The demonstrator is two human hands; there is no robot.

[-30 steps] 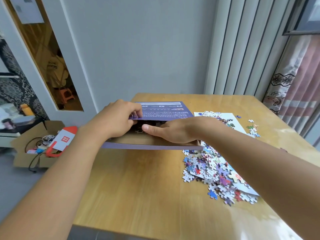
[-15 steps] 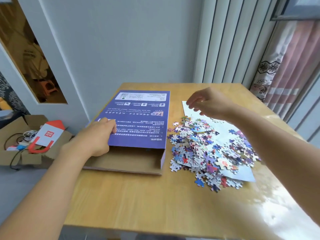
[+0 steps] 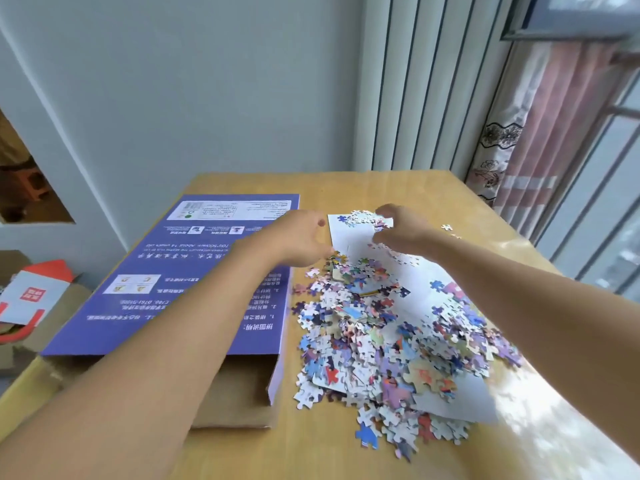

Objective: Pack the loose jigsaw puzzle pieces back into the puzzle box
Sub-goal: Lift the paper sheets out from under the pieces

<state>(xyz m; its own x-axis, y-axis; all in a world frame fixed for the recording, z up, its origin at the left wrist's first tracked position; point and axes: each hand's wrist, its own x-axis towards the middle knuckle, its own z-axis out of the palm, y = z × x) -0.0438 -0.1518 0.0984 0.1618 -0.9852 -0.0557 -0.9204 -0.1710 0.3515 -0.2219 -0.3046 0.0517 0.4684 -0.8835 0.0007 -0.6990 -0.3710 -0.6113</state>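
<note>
Wooden desk [image 3: 346, 455] against a grey wall, curtained window to the right. Puzzle box [image 3: 194, 271] lies flat on the desk's left half: purple printed sleeve uppermost, plain cardboard inner tray showing at the near end. Loose puzzle pieces [image 3: 381, 344] sit in one broad heap just right of the box, spread partly over a white sheet [image 3: 460, 403] that lies under them.

My left hand [image 3: 298, 237] hovers at the box's far right corner, fingers curled; I see nothing between them, but motion blur makes this uncertain. My right hand [image 3: 405, 232] is over the far end of the sheet, fingers bent down among a few scattered pieces; whether it grips any I cannot tell.

Progress, judged: early. Nearly all visible pieces are outside the box. Remaining: gather the heap, get it into the tray, close up.

Not observable: tray contents, hidden by the sleeve and my left forearm. A few stray pieces [image 3: 446, 227] lie beyond my right hand.
</note>
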